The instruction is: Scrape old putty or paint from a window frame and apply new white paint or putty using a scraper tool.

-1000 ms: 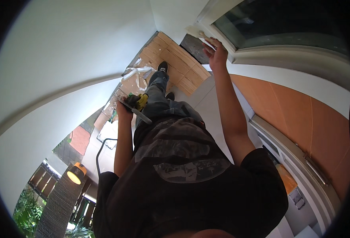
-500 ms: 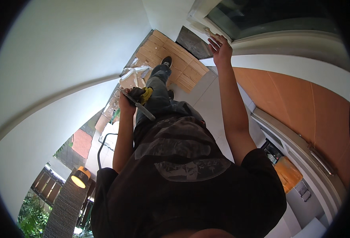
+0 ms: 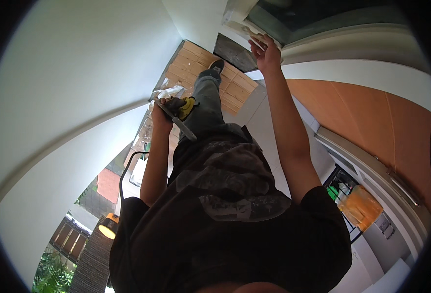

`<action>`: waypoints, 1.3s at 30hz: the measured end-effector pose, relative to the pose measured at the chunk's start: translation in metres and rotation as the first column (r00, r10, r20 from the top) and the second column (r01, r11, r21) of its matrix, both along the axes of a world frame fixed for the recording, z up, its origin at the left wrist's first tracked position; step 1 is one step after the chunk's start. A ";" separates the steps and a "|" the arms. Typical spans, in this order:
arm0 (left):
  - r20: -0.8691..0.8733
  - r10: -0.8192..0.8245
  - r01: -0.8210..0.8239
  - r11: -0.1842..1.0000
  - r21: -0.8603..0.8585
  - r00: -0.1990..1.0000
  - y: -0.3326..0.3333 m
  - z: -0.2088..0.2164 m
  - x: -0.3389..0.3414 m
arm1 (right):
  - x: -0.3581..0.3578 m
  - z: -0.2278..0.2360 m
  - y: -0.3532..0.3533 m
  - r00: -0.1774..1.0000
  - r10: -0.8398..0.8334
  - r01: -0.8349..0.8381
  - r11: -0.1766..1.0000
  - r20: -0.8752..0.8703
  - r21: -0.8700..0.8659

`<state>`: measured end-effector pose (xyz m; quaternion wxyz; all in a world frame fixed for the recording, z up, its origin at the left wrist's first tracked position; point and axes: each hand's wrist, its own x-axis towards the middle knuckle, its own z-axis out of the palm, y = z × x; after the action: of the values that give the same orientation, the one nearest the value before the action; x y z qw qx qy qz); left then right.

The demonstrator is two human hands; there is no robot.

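My left hand is closed round a yellow-and-black tool. A long, flat grey plate on it shows edge-on and slants toward my shirt. My right arm reaches up and forward to the lower corner of a pale window frame. There my right hand has its fingers partly curled at a slim, pale tool, whose far end is by the frame. Its kind is too small and blurred to tell.
Cardboard sheets cover the floor by the white wall, with plastic scraps on them. A dark panel is below the window corner. Orange cabinet doors line the right. A black cable loops beside my left arm.
My visible foot has shifted forward and to the right on the cardboard. The right hand has moved slightly up and left along the frame. The left hand still grips the yellow-and-black tool.
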<state>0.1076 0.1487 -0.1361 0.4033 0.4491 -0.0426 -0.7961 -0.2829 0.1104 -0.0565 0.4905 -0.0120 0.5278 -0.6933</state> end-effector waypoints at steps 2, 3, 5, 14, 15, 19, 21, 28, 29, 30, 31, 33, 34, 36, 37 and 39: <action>0.051 0.061 -0.064 0.997 0.049 0.997 -0.013 -0.018 -0.008 | 0.003 -0.002 -0.007 0.998 -0.034 0.031 0.998 0.056 0.050; 0.041 0.059 -0.061 0.997 0.041 0.997 -0.027 -0.021 -0.017 | 0.001 -0.007 -0.009 0.996 -0.021 0.015 0.997 0.082 0.081; 0.032 0.033 -0.036 0.997 0.074 0.999 -0.032 -0.020 -0.028 | -0.002 -0.016 -0.006 0.993 -0.037 0.028 0.996 0.111 0.081; 0.071 0.079 -0.082 0.996 0.040 0.994 -0.044 -0.014 -0.050 | -0.012 -0.018 -0.012 0.992 0.016 -0.028 0.995 0.125 0.098; 0.067 0.045 -0.047 0.999 0.022 0.997 -0.044 -0.009 -0.048 | -0.014 -0.020 -0.013 0.990 0.003 -0.015 0.996 0.138 0.087; 0.166 0.056 -0.069 0.995 0.074 0.985 -0.031 0.015 -0.043 | -0.019 -0.026 -0.014 0.986 -0.045 0.037 0.998 0.160 0.056; 0.204 0.061 -0.081 0.993 0.088 0.977 -0.020 0.020 -0.031 | -0.021 -0.025 -0.015 0.987 -0.061 0.057 0.998 0.147 0.036; 0.219 0.113 -0.143 0.981 0.130 0.969 0.006 0.013 -0.010 | -0.020 -0.026 -0.024 0.981 -0.123 0.116 0.992 0.149 0.052; 0.157 0.114 -0.130 0.987 0.099 0.981 -0.005 0.009 -0.013 | -0.023 -0.025 -0.028 0.986 -0.107 0.102 0.994 0.128 0.047; 0.103 0.115 -0.123 0.990 0.074 0.988 -0.008 0.009 -0.012 | -0.021 -0.026 -0.027 0.990 -0.088 0.083 0.995 0.112 0.051; 0.102 0.116 -0.125 0.989 0.082 0.988 -0.005 0.009 -0.010 | -0.020 -0.026 -0.028 0.990 -0.086 0.078 0.994 0.109 0.073; 0.100 0.122 -0.129 0.990 0.063 0.987 0.004 0.011 -0.008 | -0.016 -0.029 -0.026 0.993 -0.083 0.075 0.992 0.083 0.098; 0.101 0.126 -0.133 0.989 0.070 0.987 0.007 0.012 -0.009 | -0.014 -0.031 -0.026 0.995 -0.081 0.074 0.991 0.060 0.114; 0.010 0.158 -0.159 0.981 0.113 0.987 0.011 0.015 -0.014 | -0.018 -0.035 -0.033 0.996 -0.062 0.055 0.992 0.061 0.115; 0.010 0.163 -0.163 0.979 0.119 0.987 0.014 0.019 -0.017 | -0.020 -0.037 -0.036 0.998 -0.045 0.040 0.992 0.043 0.116; 0.050 0.207 -0.211 0.973 0.094 0.977 0.017 0.028 -0.021 | -0.026 -0.044 -0.041 1.000 0.003 -0.004 0.995 0.010 0.104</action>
<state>0.0868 0.1656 -0.1084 0.4612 0.4862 0.0362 -0.7413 -0.3088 0.0697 -0.1001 0.4944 0.0161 0.5606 -0.6641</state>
